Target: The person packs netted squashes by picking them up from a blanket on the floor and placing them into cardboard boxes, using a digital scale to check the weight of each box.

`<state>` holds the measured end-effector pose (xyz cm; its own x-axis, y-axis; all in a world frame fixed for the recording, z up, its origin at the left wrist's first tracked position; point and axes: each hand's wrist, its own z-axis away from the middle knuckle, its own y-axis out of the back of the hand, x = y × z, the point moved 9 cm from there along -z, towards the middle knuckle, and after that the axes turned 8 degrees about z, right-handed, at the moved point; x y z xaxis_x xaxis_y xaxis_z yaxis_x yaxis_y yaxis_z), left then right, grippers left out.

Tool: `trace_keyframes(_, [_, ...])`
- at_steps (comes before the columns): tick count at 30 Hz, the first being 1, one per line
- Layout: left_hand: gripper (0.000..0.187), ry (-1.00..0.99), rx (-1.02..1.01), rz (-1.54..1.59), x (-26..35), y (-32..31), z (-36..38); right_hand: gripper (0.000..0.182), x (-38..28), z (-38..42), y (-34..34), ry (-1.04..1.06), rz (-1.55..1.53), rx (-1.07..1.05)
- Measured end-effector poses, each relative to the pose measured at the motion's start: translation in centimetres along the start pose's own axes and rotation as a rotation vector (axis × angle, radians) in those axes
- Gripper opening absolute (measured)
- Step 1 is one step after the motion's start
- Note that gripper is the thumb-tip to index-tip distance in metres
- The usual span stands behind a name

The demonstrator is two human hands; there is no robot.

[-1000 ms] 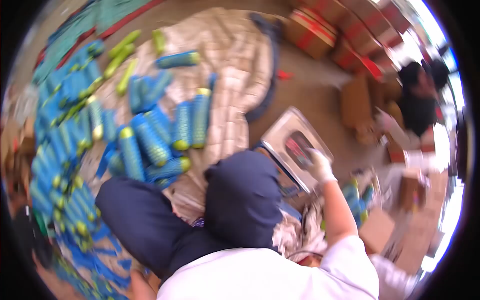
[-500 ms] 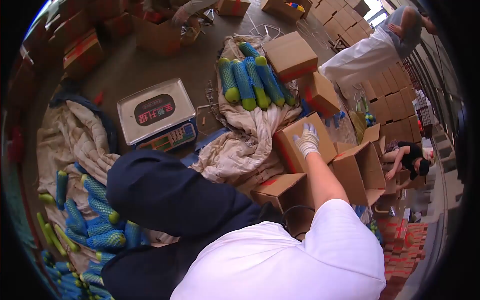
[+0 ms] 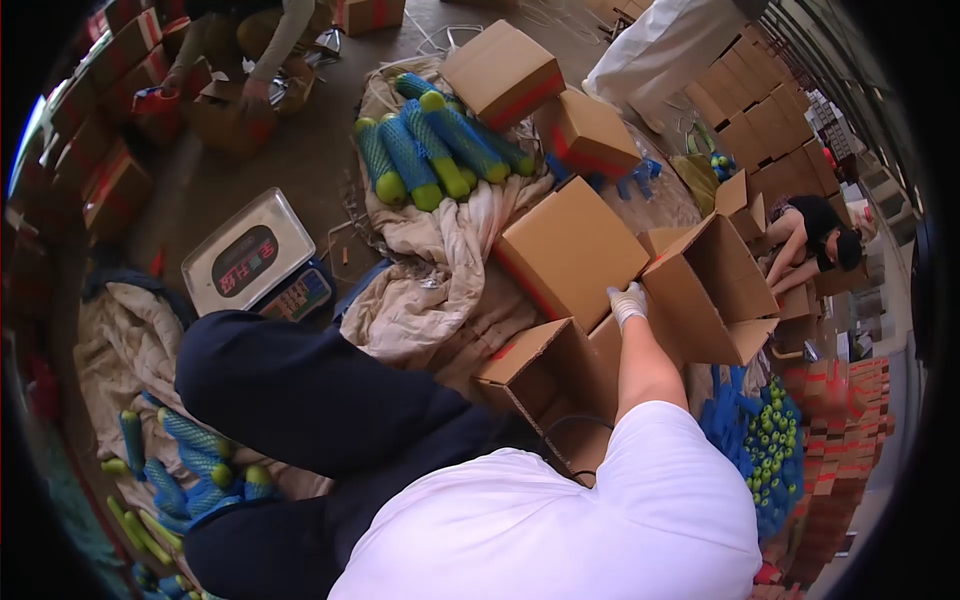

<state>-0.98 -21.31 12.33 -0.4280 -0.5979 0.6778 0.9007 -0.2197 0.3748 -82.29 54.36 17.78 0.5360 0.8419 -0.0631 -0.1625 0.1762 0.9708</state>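
My right hand (image 3: 628,302), in a whitish glove, is at the near edge of a closed cardboard box (image 3: 572,248). Its fingers look bent over that edge, though the fingertips are small and partly hidden. Close beside the hand stands an open cardboard box (image 3: 715,290), tilted with its flaps out. Nearer my body is another open box (image 3: 548,385), its inside dark. My left hand is out of sight.
Long green vegetables in blue foam nets (image 3: 425,150) lie on a beige cloth (image 3: 455,240). A scale (image 3: 250,255) stands left of it. More netted vegetables (image 3: 190,460) are by my knees. Several people work around, one crouching (image 3: 815,240) at right among stacked boxes.
My right hand has gone from lying spread on top of the closed box to its near edge. The view has shifted, and more of that box shows.
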Motion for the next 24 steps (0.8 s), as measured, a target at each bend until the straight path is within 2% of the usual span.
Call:
trace_keyframes(1, [0.054, 0.006, 0.001, 0.006, -0.1, -0.2, 0.8, 0.07, -0.8, -1.0, 0.3, 0.076, 0.025, 0.043])
trace_keyframes(6, [0.055, 0.051, -0.014, 0.054, -0.5, -2.7, 3.7, 0.073, -4.3, -7.4, 0.6, 0.133, 0.029, 0.033])
trace_keyframes(8, [0.055, 0.06, -0.029, 0.073, -0.3, -3.5, 4.4, 0.08, -5.8, -9.3, 0.8, 0.224, 0.128, 0.019])
trace_keyframes(12, [0.056, 0.063, -0.1, 0.146, -0.6, -3.5, 5.8, 0.09, -5.8, -12.2, 1.0, 0.15, 0.204, -0.039])
trace_keyframes(13, [0.056, 0.062, -0.13, 0.183, -1.2, -2.9, 6.4, 0.092, -5.8, -12.0, 1.0, 0.112, 0.234, -0.134])
trace_keyframes(15, [0.056, 0.037, -0.26, 0.274, -3.0, -0.6, 7.0, 0.098, -7.1, -10.5, 1.9, 0.178, 0.396, -0.196])
trace_keyframes(16, [0.056, 0.019, -0.345, 0.322, -4.3, 0.9, 7.5, 0.097, -6.6, -14.8, -2.4, 0.299, 0.218, -0.278])
trace_keyframes(17, [0.057, -0.009, -0.449, 0.37, -5.8, 2.3, 7.9, 0.093, -8.8, -13.0, -2.2, 0.392, 0.139, -0.351])
trace_keyframes(19, [0.057, -0.064, -0.64, 0.423, -7.8, 3.6, 9.6, 0.087, -9.6, -13.9, -2.2, 0.422, 0.133, -0.323])
trace_keyframes(20, [0.057, -0.093, -0.708, 0.411, -8.3, 3.4, 9.7, 0.087, -9.5, -13.2, -0.3, 0.36, 0.206, -0.201])
trace_keyframes(21, [0.055, -0.088, -0.642, 0.404, -8.4, 3.4, 9.4, 0.087, -9.3, -12.6, 1.5, 0.292, 0.274, -0.072])
trace_keyframes(22, [0.053, -0.083, -0.577, 0.397, -8.5, 3.5, 9.1, 0.09, -8.4, -13.4, 1.4, 0.235, 0.26, -0.08])
trace_keyframes(24, [0.046, -0.058, -0.274, 0.38, -10.5, 5.6, 9.6, 0.098, -6.3, -16.9, -0.9, 0.184, 0.269, -0.101])
